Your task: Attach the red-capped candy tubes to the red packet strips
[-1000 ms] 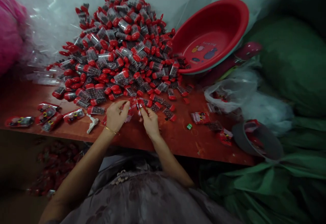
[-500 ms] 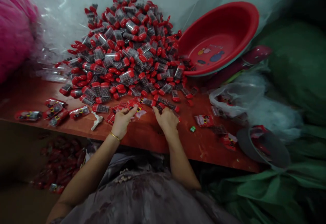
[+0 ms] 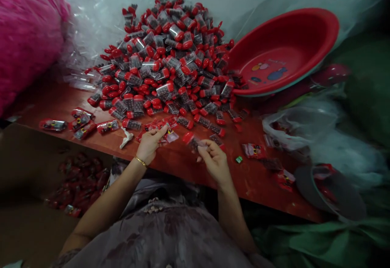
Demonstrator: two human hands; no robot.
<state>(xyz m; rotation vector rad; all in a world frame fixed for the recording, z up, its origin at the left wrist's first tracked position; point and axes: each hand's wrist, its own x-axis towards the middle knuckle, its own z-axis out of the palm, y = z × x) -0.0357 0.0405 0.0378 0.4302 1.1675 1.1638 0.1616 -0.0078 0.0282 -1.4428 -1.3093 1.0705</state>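
The containers (image 3: 163, 92) were clear, glossy plastic with shiny red caps (image 3: 178, 36). The basin (image 3: 304, 52) looked like smooth plastic, the bracelet (image 3: 141, 162) polished metal, the blouse (image 3: 170, 235) matt cloth.

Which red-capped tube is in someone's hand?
The tube gripped by the right hand, red cap pointing away from the fingers; others lie in the heap or loose nearby.

Lower centre of frame: loose garment (image 3: 179, 235), muted grey-mauve, blurred darker floral blotches. Cluster of pale, rounded bead-like ornaments (image 3: 153, 208) on its upper front. Left wrist, left of centre: slim gold-coloured bracelet (image 3: 141, 162). Both forearms bare.
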